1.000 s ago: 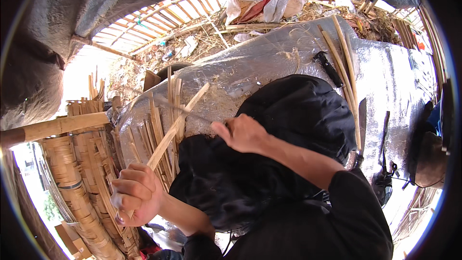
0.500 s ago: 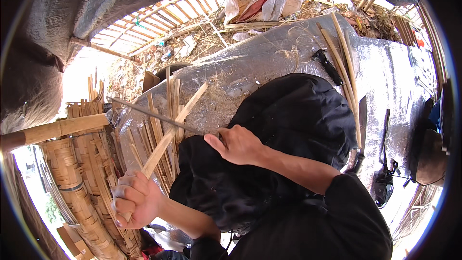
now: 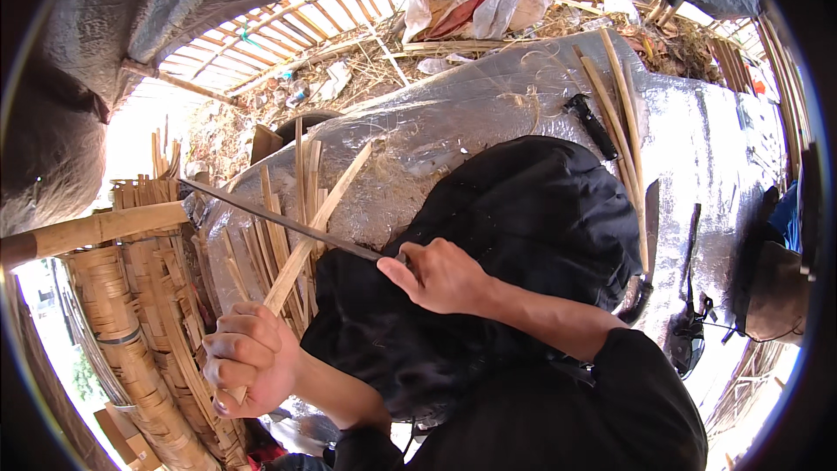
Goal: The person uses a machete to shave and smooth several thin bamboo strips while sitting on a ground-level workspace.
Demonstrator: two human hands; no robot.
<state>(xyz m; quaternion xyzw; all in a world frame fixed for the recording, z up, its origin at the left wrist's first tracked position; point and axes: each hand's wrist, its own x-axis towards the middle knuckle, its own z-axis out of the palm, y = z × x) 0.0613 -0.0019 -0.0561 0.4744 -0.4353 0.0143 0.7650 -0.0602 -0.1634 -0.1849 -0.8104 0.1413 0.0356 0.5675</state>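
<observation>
My left hand (image 3: 251,358) is wrapped round the lower end of a pale bamboo strip (image 3: 324,215), which slants up and away to the right. In my right hand (image 3: 443,274) is the grip of a long knife (image 3: 270,214), its handle mostly hidden by the fingers. The dark blade points to the far left and crosses the strip, touching it around mid-length. Black cloth (image 3: 532,209) covers my lap beneath both hands. Just beyond the left hand, several loose bamboo strips (image 3: 277,249) stand side by side.
A silver sheet (image 3: 410,135) covers the ground, with fine shavings on it. On the right lie long bamboo strips (image 3: 623,122), a black flashlight-like tool (image 3: 593,126) and another blade (image 3: 651,227). Woven bamboo (image 3: 131,323) and a bamboo pole (image 3: 113,227) are at left.
The knife and my right hand have shifted slightly right and nearer, and more of the blade's flat shows. My left hand keeps its grip on the strip, nearly in place.
</observation>
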